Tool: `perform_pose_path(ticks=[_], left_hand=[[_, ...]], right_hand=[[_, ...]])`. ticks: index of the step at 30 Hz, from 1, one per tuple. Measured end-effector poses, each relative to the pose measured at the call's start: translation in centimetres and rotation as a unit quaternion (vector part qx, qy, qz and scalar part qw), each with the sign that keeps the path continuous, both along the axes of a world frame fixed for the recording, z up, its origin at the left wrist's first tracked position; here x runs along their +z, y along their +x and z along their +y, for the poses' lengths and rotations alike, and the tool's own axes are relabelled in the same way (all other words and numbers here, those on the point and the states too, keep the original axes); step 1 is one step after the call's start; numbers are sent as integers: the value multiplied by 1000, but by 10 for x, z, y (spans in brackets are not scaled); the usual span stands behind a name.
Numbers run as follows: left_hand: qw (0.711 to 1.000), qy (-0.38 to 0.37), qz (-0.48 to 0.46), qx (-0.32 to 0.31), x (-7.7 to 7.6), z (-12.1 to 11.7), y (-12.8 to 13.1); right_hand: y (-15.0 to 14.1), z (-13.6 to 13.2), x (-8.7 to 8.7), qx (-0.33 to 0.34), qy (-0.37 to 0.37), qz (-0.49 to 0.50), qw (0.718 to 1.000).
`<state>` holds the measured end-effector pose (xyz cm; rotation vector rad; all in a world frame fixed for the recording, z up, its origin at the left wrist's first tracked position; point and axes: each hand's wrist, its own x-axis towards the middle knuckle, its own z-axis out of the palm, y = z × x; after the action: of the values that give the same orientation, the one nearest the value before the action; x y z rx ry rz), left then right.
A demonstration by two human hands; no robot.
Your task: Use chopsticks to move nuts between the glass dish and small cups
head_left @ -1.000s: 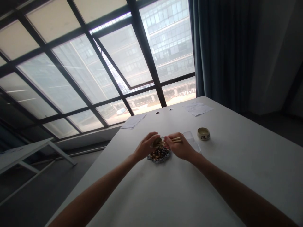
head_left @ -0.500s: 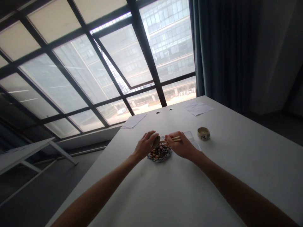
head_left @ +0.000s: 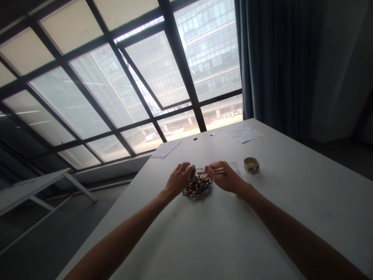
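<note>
A small patterned dish [head_left: 199, 188] piled with mixed nuts or beans sits on the white table [head_left: 227, 233]. My left hand [head_left: 178, 179] is curled round a small cup [head_left: 191, 173] held tilted just above the dish's far left rim. My right hand [head_left: 225, 178] grips a pair of wooden chopsticks [head_left: 212, 170] whose tips point left over the dish toward that cup. Behind my right hand lies a clear plastic lid or tray [head_left: 236, 171], mostly hidden.
A second small round cup with dark markings [head_left: 251, 165] stands to the right of my hands. Sheets of paper lie at the far table edge, one at the left [head_left: 166, 149] and one at the right [head_left: 245, 134]. Large windows and a dark curtain are behind.
My right hand has drawn slightly right and away from the dish, uncovering more of the nuts. The left hand and cup stay nearly in place.
</note>
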<state>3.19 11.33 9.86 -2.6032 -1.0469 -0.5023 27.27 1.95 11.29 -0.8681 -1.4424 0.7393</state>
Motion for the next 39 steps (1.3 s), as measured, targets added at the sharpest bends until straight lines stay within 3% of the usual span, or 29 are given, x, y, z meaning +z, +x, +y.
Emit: perform_pose_path(ticks=[7, 13, 19, 26, 31, 36, 39], left_hand=[[998, -40, -40, 8, 0, -3, -2], [994, -74, -65, 40, -2, -2, -1], [994, -74, -57, 57, 1, -1, -6], [998, -47, -32, 40, 6, -11, -6], [998, -40, -37, 32, 7, -12, -8], [995, -58, -84, -2, 6, -9, -13], [987, -80, -131, -40, 8, -11, -15]], right_hand=[[-7, -1, -5, 78, 103, -93, 987], [-12, -5, -10, 68, 144, -146, 976], [-7, -6, -1, 31, 128, -135, 982], [-14, -1, -8, 63, 105, -107, 987], [-8, 3, -7, 39, 61, -75, 995], [-4, 1, 3, 30, 29, -51, 998], [7, -7, 19, 21, 12, -37, 999]])
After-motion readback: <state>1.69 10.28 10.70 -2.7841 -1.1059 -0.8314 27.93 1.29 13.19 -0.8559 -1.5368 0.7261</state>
